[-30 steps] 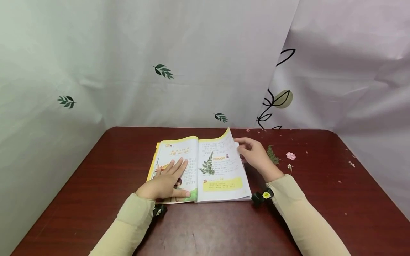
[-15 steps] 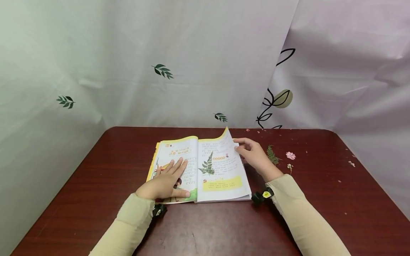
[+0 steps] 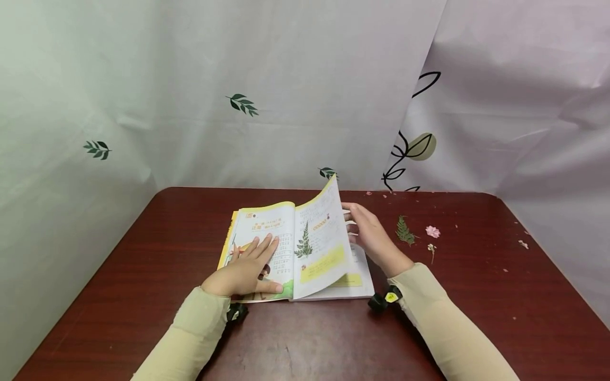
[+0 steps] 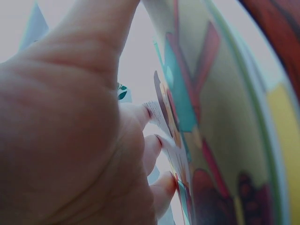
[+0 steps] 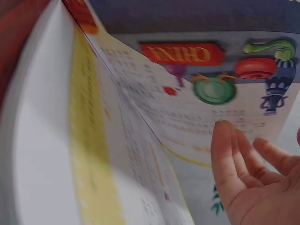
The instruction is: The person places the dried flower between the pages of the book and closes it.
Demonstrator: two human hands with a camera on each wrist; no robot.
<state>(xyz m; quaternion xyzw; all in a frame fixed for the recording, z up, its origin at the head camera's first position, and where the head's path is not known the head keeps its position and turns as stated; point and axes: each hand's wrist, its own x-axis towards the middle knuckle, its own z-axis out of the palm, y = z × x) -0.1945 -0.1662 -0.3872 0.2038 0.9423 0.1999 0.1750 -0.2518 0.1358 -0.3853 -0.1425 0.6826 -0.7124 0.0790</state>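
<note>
A picture book [image 3: 267, 218] lies spread open on the table. My left hand [image 3: 243, 271] rests flat on its left page, fingers spread; in the left wrist view the fingertips meet the illustrated paper. A lifted right-hand page [image 3: 324, 264] stands up at a slant and curves toward the spine. A green fern sprig [image 3: 304, 242] lies against this page near the fold. My right hand [image 3: 374, 238] is behind the lifted page, with fingertips partly hidden by it. In the right wrist view, its extended fingers [image 5: 222, 150] are close to the page's printed underside [image 5: 187, 110].
Right of the book on the dark red table [image 3: 314, 338] lie another fern sprig [image 3: 404, 230], a pink flower [image 3: 432, 232] and a small white flower [image 3: 431, 248]. Petals are scattered farther right. A pale curtain [image 3: 286, 143] hangs behind the table.
My right hand has moved left, raising the page from a curled corner to a steep slant. The sheet beneath now shows. The fern tilts with the page. My left hand stays put.
</note>
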